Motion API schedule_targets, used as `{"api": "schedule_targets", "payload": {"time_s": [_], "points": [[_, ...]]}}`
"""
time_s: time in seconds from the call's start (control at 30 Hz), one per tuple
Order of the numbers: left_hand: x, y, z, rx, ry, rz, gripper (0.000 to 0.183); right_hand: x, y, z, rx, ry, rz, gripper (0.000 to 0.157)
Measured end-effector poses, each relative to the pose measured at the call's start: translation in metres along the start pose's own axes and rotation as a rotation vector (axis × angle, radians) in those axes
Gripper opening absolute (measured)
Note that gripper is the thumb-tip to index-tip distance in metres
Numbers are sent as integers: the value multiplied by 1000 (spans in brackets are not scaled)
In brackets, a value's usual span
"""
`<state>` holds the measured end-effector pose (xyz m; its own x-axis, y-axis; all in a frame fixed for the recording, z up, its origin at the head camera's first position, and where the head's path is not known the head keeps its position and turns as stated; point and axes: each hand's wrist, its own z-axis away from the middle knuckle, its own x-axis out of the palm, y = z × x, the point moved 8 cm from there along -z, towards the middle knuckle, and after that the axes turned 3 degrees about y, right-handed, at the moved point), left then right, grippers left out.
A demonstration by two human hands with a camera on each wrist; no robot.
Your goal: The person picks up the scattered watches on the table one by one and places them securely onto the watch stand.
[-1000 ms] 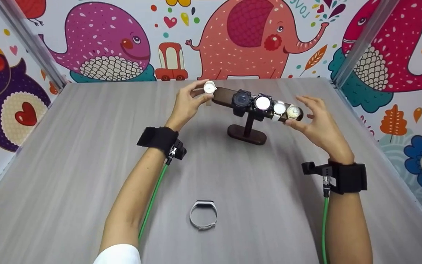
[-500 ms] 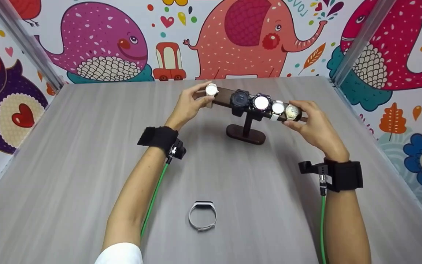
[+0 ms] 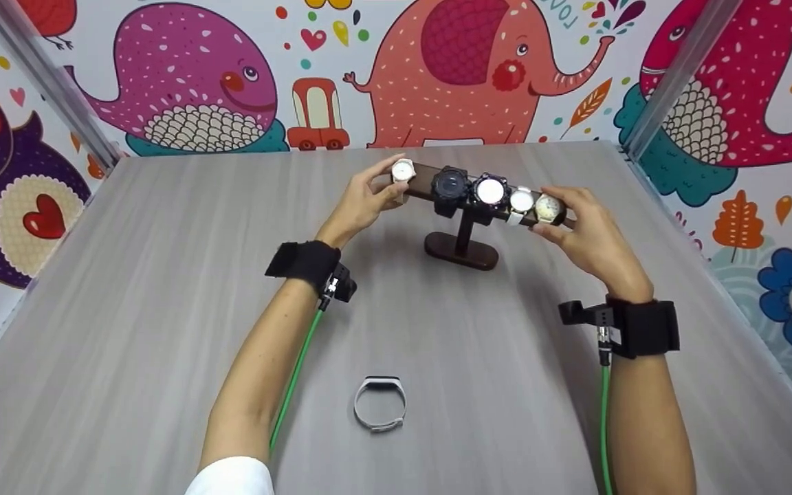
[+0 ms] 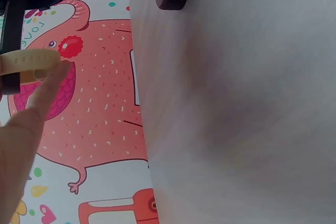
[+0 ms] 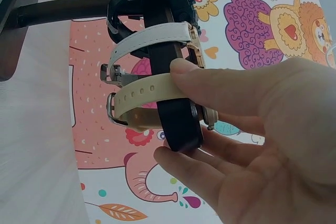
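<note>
A dark brown watch stand carries several watches on its crossbar, which sits tilted down to the right. My left hand pinches a cream-strapped watch at the bar's left end; in the left wrist view its strap loops around the bar, a finger touching it. At the opposite end my right hand grips the bar beside another cream watch. In the right wrist view the thumb presses that watch's strap, with fingers at the bar's end. Part of the left hand lies outside its wrist view.
Between the hands, two black watches and a white-strapped watch sit on the bar. A grey-white fitness band lies nearer on the grey table. Patterned panels stand behind and at both sides.
My left hand has moved right, bringing the cream watch further onto the bar's left end. The right hand's spread fingers have come in around the bar's right end.
</note>
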<state>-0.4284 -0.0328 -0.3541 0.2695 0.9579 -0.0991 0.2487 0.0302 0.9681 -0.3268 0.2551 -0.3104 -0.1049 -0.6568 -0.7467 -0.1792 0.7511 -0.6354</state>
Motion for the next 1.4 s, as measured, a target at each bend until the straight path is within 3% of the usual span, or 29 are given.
{"api": "schedule_targets", "payload": {"time_s": [0.4,0.63,1.13,1.4], "points": [[27,3,0,21,-28,-43,55,-1,-1,1,-18,4,13,59],[27,4,2,38,-23,-34,53,-1,-3,0,-29,20,9,59],[26,4,4,8,-16,-28,56,0,-4,0,-27,14,2,60],[20,11,11,39,-17,-151,69,1,-1,1,-11,-6,-10,61]]}}
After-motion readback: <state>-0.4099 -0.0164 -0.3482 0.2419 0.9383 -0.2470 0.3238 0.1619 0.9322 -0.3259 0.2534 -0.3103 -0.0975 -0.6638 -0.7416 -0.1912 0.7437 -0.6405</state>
